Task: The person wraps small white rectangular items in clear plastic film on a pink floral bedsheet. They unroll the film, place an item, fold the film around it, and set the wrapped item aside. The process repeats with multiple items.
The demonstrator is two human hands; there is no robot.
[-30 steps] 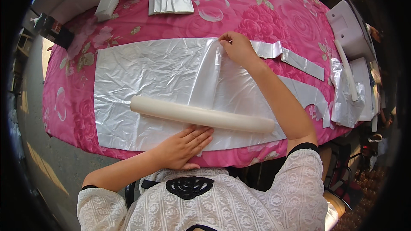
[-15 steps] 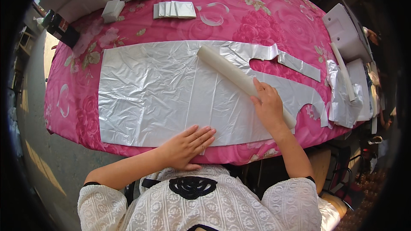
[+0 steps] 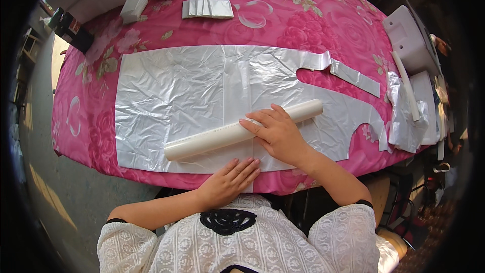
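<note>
White tube (image 3: 212, 140): lay aslant across a silvery sheet (image 3: 156, 81), mid-dial, ends toward half past eight and half past two. Right hand (image 3: 277, 135): from my remote station I saw it grasping the tube from above. Left hand (image 3: 230, 182), six o'clock: rested loose, fingers straight, on the sheet's near edge. Flat packets (image 3: 220, 9): sat toward eleven, on pink cloth (image 3: 101, 136).
</note>
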